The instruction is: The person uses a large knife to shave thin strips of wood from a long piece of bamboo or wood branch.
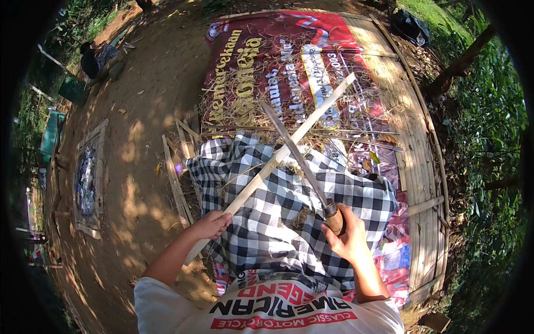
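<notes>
My left hand is closed around the lower part of a long pale bamboo strip, which slants up and away to the right. In my right hand is a long-bladed knife with a round wooden handle, its blade pointing up and to the left. The blade crosses the strip near its middle; whether the two touch, I cannot tell. Beneath both lies a black-and-white checked cloth spread over my lap, with some shavings on it.
A red printed banner strewn with thin shavings covers a bamboo platform. Split bamboo pieces lie at its left edge. On the dirt ground at left is a framed panel. A person is far left. Greenery borders the right.
</notes>
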`<control>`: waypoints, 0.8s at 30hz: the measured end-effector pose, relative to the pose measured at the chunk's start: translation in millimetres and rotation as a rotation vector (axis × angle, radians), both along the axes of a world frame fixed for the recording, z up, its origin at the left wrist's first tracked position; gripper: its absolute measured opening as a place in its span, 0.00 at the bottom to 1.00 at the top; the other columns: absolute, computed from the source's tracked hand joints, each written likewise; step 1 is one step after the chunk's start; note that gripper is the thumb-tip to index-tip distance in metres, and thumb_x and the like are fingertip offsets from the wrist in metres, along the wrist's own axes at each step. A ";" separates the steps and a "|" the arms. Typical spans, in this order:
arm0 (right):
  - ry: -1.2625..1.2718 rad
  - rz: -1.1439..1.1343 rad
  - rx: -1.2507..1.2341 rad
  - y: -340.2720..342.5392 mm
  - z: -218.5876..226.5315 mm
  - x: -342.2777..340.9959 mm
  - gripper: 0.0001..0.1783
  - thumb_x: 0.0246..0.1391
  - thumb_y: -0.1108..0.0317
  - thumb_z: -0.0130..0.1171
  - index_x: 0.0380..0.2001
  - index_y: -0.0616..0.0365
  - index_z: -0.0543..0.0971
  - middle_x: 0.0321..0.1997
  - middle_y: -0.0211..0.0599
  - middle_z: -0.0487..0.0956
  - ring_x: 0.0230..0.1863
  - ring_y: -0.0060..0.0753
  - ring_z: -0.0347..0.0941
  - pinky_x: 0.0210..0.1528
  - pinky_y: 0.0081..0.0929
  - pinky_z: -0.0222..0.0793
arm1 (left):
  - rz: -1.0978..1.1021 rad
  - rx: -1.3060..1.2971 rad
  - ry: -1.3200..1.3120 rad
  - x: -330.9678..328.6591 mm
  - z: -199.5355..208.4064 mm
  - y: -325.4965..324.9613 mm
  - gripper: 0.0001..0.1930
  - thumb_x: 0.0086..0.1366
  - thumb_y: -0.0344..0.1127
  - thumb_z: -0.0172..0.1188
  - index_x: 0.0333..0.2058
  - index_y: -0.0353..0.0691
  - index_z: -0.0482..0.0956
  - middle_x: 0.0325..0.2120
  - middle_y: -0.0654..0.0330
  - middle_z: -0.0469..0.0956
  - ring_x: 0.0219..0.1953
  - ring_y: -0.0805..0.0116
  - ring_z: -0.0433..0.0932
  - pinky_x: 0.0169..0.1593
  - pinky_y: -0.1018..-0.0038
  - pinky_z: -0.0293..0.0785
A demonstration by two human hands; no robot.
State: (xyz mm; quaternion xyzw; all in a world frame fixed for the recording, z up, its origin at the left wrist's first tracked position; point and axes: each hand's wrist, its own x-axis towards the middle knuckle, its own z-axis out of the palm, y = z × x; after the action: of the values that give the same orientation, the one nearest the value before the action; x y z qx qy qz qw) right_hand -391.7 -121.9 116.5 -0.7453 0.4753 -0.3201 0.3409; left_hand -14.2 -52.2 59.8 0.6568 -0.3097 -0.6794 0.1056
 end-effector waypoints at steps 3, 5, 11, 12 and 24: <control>0.184 0.240 -0.136 -1.1 -10.8 17.8 0.32 0.38 0.65 0.65 0.50 0.59 0.70 0.30 0.40 0.74 0.30 0.43 0.76 0.32 0.36 0.72 | 0.104 0.025 0.078 -10.4 -8.6 6.5 0.19 0.72 0.50 0.44 0.25 0.45 0.64 0.15 0.73 0.56 0.14 0.83 0.54 0.17 0.82 0.53; 0.425 0.364 -0.243 -5.1 -9.3 30.1 0.31 0.42 0.65 0.62 0.53 0.56 0.70 0.30 0.36 0.73 0.28 0.35 0.76 0.30 0.32 0.72 | 0.128 0.007 0.099 -14.4 -14.9 9.8 0.19 0.71 0.50 0.44 0.25 0.45 0.64 0.15 0.73 0.56 0.14 0.83 0.53 0.16 0.82 0.52; 0.706 0.448 -0.409 -28.3 -54.3 40.2 0.29 0.47 0.69 0.52 0.57 0.54 0.69 0.31 0.35 0.73 0.31 0.33 0.73 0.32 0.28 0.70 | 0.128 -0.028 0.068 -15.0 -18.0 8.4 0.18 0.71 0.49 0.44 0.25 0.46 0.63 0.14 0.73 0.56 0.13 0.83 0.54 0.16 0.82 0.52; 0.728 0.440 -0.413 -36.3 -56.9 38.7 0.28 0.47 0.69 0.52 0.55 0.57 0.70 0.30 0.35 0.73 0.31 0.33 0.73 0.33 0.28 0.69 | 0.129 -0.046 0.052 -17.1 -19.0 9.7 0.18 0.71 0.49 0.45 0.25 0.46 0.63 0.14 0.73 0.56 0.13 0.83 0.54 0.16 0.82 0.52; 0.827 0.280 -0.452 -98.2 -65.7 -14.4 0.10 0.42 0.69 0.54 0.31 0.57 0.71 0.26 0.32 0.73 0.33 0.33 0.74 0.37 0.29 0.67 | 0.149 -0.058 0.064 -20.5 -21.6 9.4 0.18 0.71 0.49 0.45 0.24 0.46 0.63 0.14 0.74 0.56 0.13 0.83 0.53 0.17 0.83 0.51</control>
State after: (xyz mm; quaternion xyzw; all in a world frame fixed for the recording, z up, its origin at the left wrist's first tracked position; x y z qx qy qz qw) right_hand -406.1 -220.2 50.8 -0.9220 0.3846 -0.0434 -0.0067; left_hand -34.6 -42.8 38.2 0.6525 -0.2761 -0.6812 0.1846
